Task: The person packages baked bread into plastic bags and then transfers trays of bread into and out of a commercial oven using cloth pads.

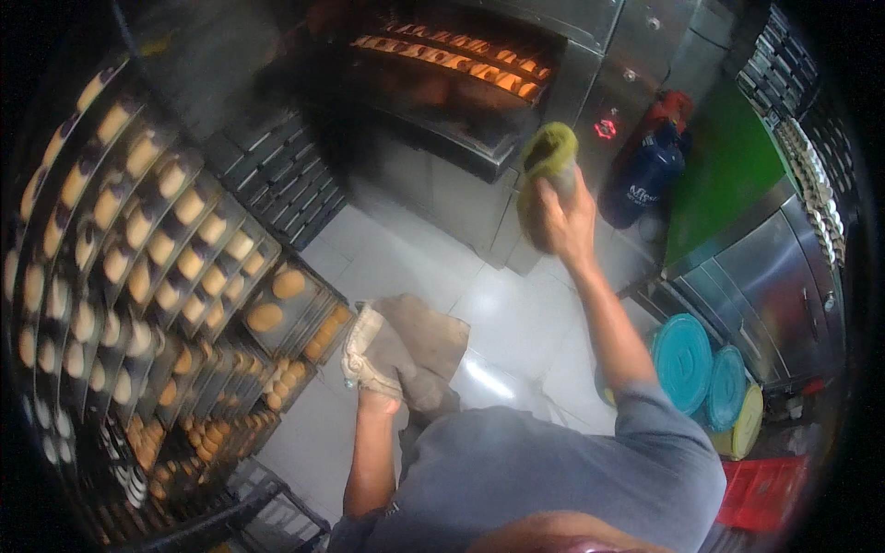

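Toward the oven front, my right hand (570,221) grips a yellow-green, padded oven mitt (550,155) whose dark opening faces up. A beige cloth mitt (366,348) covers my left hand (380,402) down to the wrist, and its fingers are hidden. Grey-brown cloth (424,341) hangs beside that hand; I cannot tell whether it belongs to the mitt. Ahead, an oven (489,166) stands open, with rows of glowing bread pieces (461,60) inside. Both hands are apart from the oven.
On the left stand racks of trays with many bread rolls (143,152). A blue gas cylinder (645,175) and a green panel (733,166) are at the right. Turquoise lids (682,362) and a red crate (761,491) sit lower right. White tiles (415,249) cover the floor.
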A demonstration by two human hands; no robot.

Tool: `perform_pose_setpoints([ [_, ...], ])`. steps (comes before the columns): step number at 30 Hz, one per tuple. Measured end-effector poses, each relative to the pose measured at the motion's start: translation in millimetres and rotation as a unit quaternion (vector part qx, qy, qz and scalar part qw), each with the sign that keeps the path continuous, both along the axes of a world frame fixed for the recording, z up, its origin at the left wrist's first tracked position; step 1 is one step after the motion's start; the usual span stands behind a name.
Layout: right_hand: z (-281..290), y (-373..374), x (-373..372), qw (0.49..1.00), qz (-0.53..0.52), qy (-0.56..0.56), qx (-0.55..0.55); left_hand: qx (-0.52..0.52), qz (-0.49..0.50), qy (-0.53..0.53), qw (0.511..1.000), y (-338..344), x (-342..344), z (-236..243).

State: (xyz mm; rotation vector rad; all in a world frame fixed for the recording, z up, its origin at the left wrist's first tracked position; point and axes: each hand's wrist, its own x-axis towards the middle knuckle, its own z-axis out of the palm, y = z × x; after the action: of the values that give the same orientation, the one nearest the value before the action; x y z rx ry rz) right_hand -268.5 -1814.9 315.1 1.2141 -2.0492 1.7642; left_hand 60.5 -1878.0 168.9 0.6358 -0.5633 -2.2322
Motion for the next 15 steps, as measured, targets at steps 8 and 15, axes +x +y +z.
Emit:
perform_pose_setpoints([
  [8,-73,-192,-125,0.875,0.003,0.251,0.413,-0.091,-0.075,-0.054,0.992,-107,-73,15],
  [15,-54,-209,-146,0.835,0.056,0.166,0.522,-0.009,-0.112,-0.127,0.985,-150,-141,24],
])
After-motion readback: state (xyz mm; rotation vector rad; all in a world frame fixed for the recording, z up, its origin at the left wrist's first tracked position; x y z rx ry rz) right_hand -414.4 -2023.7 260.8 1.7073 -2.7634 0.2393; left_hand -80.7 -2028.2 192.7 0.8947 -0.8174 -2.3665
